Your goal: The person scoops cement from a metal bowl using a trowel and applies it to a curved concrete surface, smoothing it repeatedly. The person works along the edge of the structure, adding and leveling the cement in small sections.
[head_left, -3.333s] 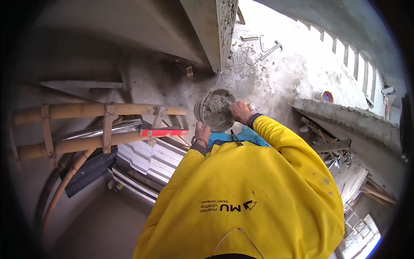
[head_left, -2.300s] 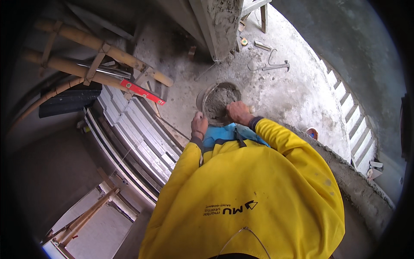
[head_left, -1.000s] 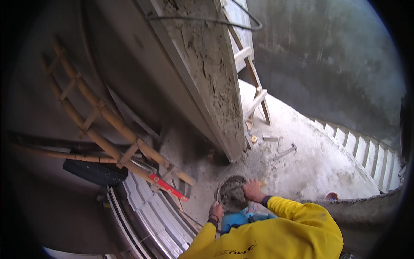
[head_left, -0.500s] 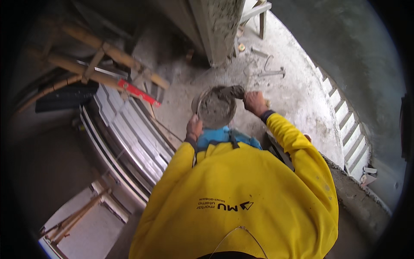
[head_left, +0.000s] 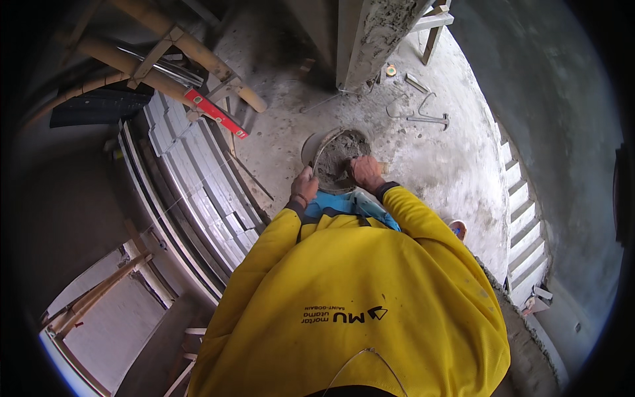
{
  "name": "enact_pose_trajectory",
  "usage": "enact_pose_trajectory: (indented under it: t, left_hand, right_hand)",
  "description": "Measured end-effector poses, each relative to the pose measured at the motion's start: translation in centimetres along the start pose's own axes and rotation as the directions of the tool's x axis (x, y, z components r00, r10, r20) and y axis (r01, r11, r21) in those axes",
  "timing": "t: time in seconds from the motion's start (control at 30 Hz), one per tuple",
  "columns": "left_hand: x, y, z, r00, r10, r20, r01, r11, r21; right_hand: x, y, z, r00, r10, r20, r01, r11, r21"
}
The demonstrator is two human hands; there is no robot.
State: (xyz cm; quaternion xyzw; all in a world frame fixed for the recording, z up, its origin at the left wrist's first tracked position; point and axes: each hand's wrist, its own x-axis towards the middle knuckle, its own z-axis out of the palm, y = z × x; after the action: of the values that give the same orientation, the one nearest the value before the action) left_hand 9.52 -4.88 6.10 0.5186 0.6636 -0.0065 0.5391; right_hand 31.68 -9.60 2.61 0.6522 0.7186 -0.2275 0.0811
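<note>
Below my chest is a round bucket [head_left: 308,147] of wet grey mortar [head_left: 340,147]. My left hand [head_left: 305,186] is closed on its near left rim; whether it also holds the wire handle I cannot tell. My right hand [head_left: 367,173] is closed around a trowel, whose pale handle end [head_left: 384,168] pokes out on the right of the fist. The trowel's blade points down into the mortar and is mostly hidden by the hand and the mix.
A mortar-covered column [head_left: 380,43] rises ahead. On the floor beyond the bucket lie a metal clamp [head_left: 426,120] and a tape measure [head_left: 391,69]. Left are a red spirit level [head_left: 216,114], a bamboo ladder [head_left: 155,73] and stacked metal sheets [head_left: 198,178]. Steps [head_left: 522,218] run along the right.
My right hand has moved left and down, bringing the mortar-laden trowel from the bucket's far right rim into the mix. My left hand still grips the bucket. The view has shifted slightly.
</note>
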Motion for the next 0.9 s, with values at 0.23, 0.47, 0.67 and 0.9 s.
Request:
enact_pose_trajectory:
  t: [0.23, 0.47, 0.67, 0.9]
  left_hand:
    - [1.5, -1.1, -0.9, 0.99, -0.143, 0.005, 0.141, 0.969, -0.204]
    - [2.9, -0.5, -0.9, 0.981, -0.195, 0.003, 0.189, 0.95, -0.25]
    - [2.8, -1.7, 2.3, 0.963, -0.245, -0.114, 0.158, 0.854, -0.496]
    - [1.8, 1.4, 8.0, 0.884, -0.382, -0.269, 0.141, 0.767, -0.626]
  right_hand:
    - [-3.4, 3.3, -4.2, 0.999, 0.04, -0.031, -0.027, 0.943, 0.333]
    - [-1.9, 7.0, -3.9, 0.997, 0.033, -0.069, -0.01, 0.95, 0.311]
    - [-1.2, 11.9, -9.9, 0.976, 0.008, -0.217, 0.045, 0.971, 0.235]
    - [-1.6, 22.2, -21.5, 0.977, -0.118, -0.179, 0.126, 0.991, 0.034]
